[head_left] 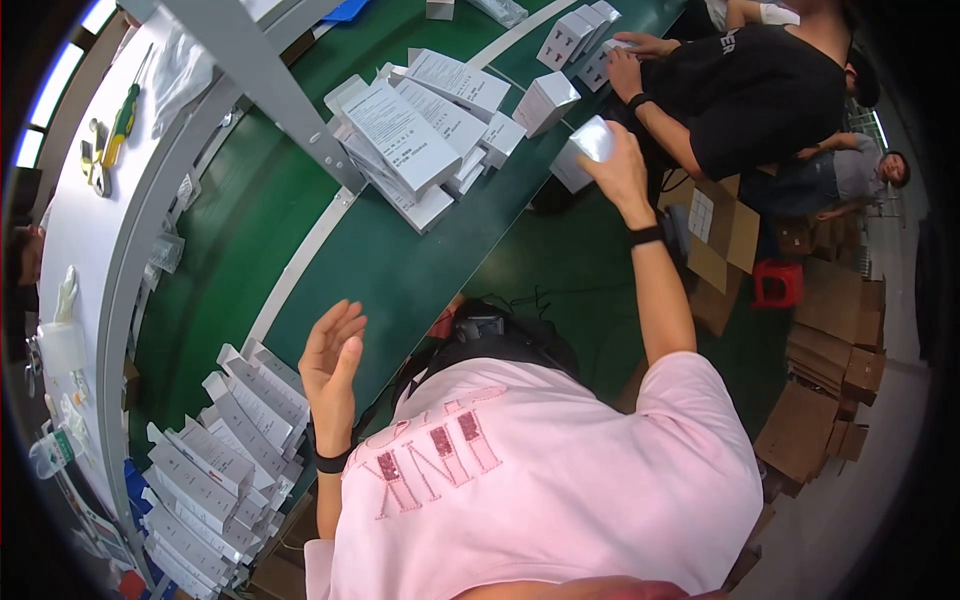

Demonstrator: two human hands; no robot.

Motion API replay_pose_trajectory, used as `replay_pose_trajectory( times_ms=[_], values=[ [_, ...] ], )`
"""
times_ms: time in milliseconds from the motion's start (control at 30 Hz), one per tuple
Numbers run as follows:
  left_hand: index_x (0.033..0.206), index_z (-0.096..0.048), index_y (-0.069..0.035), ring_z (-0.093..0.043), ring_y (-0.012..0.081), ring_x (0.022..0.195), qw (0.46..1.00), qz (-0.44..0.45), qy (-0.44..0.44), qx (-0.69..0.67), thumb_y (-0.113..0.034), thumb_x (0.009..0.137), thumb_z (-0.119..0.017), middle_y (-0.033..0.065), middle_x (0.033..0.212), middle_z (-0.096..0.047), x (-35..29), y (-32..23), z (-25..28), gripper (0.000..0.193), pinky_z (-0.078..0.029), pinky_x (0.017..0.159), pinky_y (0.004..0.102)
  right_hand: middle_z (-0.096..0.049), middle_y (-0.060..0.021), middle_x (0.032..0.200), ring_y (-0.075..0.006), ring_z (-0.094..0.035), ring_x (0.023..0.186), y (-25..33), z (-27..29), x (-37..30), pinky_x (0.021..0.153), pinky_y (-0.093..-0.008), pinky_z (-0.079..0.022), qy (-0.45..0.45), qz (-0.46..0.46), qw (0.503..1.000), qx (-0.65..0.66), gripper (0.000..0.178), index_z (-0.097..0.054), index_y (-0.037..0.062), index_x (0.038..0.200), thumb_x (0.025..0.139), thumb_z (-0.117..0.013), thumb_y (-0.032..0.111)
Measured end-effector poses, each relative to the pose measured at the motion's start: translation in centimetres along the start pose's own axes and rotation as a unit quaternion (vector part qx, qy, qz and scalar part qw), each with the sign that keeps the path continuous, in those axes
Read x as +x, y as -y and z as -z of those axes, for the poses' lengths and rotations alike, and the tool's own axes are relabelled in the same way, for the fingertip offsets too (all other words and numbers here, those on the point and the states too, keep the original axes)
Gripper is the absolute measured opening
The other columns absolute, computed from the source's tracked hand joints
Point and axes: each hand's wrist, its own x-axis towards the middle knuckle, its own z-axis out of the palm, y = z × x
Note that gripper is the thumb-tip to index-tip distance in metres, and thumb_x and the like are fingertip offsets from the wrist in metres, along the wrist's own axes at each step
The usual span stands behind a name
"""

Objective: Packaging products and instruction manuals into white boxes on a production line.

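My right hand (622, 168) is closed around a small white box (572, 172) with a shiny top, at the edge of the green work table (400, 285). Just beyond it stands another white box (545, 104). My left hand (332, 372) is raised near the table's front edge, fingers stretched out and nothing in it. Flat white printed boxes (405, 135) lie in a loose pile between the two hands, farther in. To the left of my left hand, several white cartons with open flaps (215, 475) stand packed in rows.
At the far right, a co-worker in black (765, 95) handles white boxes (565, 40) with socket-like fronts. A grey metal post (265, 90) rises by the pile. A white shelf (80, 230) holds a screwdriver (125, 120). Cardboard boxes (725, 235) and a red stool (777, 284) stand right.
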Motion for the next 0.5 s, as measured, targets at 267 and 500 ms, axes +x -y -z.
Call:
replay_pose_trajectory(
  times_ms=[267,500],
  values=[
    [0.126,-0.053,0.0,-0.059,0.0232,0.108,0.993,0.043,-0.105,-0.042,-0.019,0.092,-0.059,0.0143,0.121,-0.06,0.3,0.5,-4.7,0.039,-0.045,0.096,0.0358,-0.047,-0.0205,0.12,-0.0374,-0.049,0.112,-5.8,-11.2,4.7,0.097,-0.0388,-0.041,0.016,0.111,0.982,0.149,0.073,-0.046,0.0043,0.13,0.066,-0.079,0.016],
    [0.124,-0.054,0.0,-0.06,0.0226,0.106,0.993,0.037,-0.111,-0.004,-0.018,0.093,-0.058,0.0139,0.119,-0.06,1.3,-0.2,-5.4,0.036,-0.046,0.095,0.0355,-0.047,-0.0205,0.115,-0.0353,-0.048,0.11,-6.7,-12.6,7.8,0.097,-0.0377,-0.04,0.014,0.097,0.983,0.156,0.077,-0.044,0.0051,0.133,0.067,-0.078,0.022]
  ],
)
